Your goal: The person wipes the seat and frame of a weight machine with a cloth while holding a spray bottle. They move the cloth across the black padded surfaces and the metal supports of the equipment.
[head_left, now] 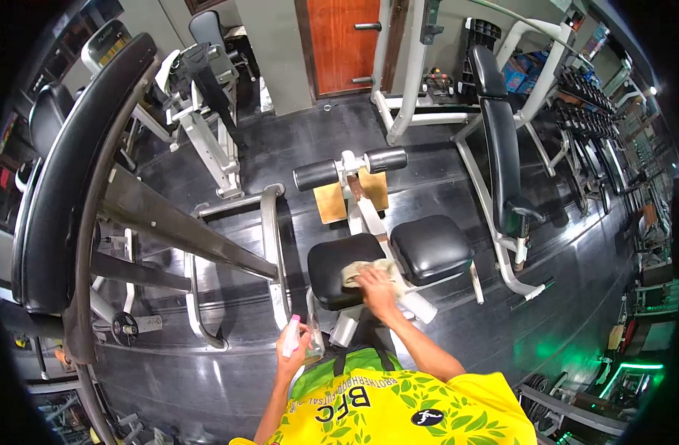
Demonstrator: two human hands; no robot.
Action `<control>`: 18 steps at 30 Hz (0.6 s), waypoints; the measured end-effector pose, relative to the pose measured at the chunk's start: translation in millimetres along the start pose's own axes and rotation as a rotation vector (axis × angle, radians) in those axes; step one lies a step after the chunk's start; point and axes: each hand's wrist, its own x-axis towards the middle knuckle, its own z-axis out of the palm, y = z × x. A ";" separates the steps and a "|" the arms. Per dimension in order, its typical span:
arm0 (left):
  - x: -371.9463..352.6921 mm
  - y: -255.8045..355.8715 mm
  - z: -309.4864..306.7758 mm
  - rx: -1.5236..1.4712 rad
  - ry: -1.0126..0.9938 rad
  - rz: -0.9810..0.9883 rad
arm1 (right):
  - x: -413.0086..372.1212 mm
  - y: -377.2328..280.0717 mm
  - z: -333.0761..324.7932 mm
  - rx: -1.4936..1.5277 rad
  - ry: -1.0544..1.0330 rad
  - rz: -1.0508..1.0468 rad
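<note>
My right hand [376, 288] presses a pale, crumpled cloth [363, 271] onto the right side of a black padded seat [330, 265]. The fingers lie over the cloth. Low and to the left, my left hand [301, 347] is closed round a small white bottle [291, 335] with a pink top, held apart from the seat. A second black pad [431, 248] sits just right of the first on the same machine. Beyond the two pads are black foam rollers [316, 176] on a white post, with tan plates below them.
A large black backrest [76, 178] on a metal frame rises close on my left. An upright bench [500, 148] stands to the right, with a dumbbell rack [588, 107] farther back. A red-brown door [343, 48] is in the far wall.
</note>
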 end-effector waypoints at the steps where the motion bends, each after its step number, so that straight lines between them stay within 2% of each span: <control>1: -5.1 -0.7 -1.9 -0.023 0.026 0.001 | 3.9 -11.0 8.3 0.010 -0.034 -0.113; 2: -9.6 -3.1 -3.5 -0.021 0.026 0.001 | 6.9 -22.9 16.5 0.021 -0.065 -0.223; 7: -15.7 -6.8 -8.2 -0.015 0.076 -0.045 | 18.5 -63.1 48.2 0.060 -0.077 -0.391; 10: -16.1 -8.0 -4.8 0.002 0.072 -0.047 | 21.7 -52.6 37.0 0.093 -0.114 -0.473; 12: -15.1 -10.1 -1.3 0.001 0.078 -0.063 | 26.0 -29.2 22.1 0.063 -0.209 -0.536; 14: -13.6 -12.7 -1.4 0.051 0.056 -0.034 | 33.2 -3.3 -10.0 0.012 -0.169 -0.500; 18: -18.0 -10.5 6.0 0.040 0.111 -0.067 | 37.3 63.7 -38.0 0.002 -0.241 -0.113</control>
